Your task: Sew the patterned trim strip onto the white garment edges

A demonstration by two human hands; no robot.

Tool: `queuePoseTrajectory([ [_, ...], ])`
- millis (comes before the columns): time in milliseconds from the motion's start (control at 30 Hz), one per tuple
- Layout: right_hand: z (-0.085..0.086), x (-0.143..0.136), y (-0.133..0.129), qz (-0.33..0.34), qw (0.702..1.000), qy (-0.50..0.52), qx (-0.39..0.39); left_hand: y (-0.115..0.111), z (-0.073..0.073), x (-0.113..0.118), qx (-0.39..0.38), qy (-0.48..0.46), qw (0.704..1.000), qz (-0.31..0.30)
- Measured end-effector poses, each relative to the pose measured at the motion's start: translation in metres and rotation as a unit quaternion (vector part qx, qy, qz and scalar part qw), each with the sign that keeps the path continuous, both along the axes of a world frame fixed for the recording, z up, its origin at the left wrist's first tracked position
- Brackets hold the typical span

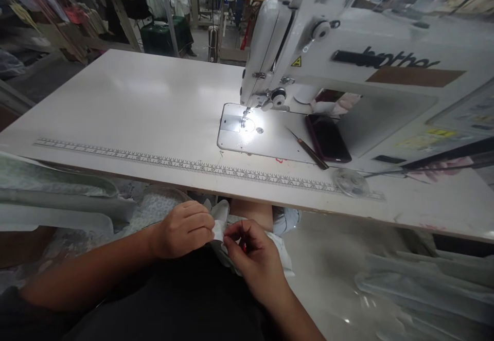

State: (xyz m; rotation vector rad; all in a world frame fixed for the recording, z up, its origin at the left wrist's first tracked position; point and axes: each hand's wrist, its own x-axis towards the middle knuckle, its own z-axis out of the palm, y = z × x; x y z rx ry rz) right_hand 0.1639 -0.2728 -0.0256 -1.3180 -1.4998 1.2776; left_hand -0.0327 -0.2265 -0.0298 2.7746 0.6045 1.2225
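My left hand is closed, its fingers pinching a piece of pale fabric over my lap, just below the table's front edge. Facing it from the right, my right hand pinches the same fabric between thumb and fingertips. Something small and red shows inside the curl of the right fingers; its kind is hidden. More of the light cloth hangs below and behind my right hand.
A sewing machine stands on the white table. A ruler strip runs along the front. At right lie an awl, a dark phone and a clear round plastic piece. Pale fabric hangs at left.
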Motion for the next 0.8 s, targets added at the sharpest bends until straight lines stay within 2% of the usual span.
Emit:
queuePoseTrajectory([
  [200, 0.005, -0.001, 0.004, 0.018, 1.0, -0.025, 0.001, 0.0, 0.004, 0.0, 0.02, 0.019, 1.0, -0.01],
  [433, 0.003, -0.002, 0.01, 0.043, 0.997, -0.061, 0.016, 0.005, 0.0, -0.002, 0.029, 0.073, 0.997, -0.027],
  [533, -0.006, -0.005, 0.008, 0.031, 0.996, -0.074, 0.032, 0.007, -0.004, -0.004, 0.026, 0.081, 0.996, -0.035],
  [667, -0.016, -0.009, 0.003, -0.003, 0.998, -0.054, 0.029, 0.007, -0.009, -0.003, 0.009, 0.053, 0.998, -0.013],
  [800, -0.015, -0.009, 0.001, -0.018, 1.0, -0.011, 0.019, 0.006, -0.008, -0.001, 0.013, 0.025, 1.0, -0.005],
])
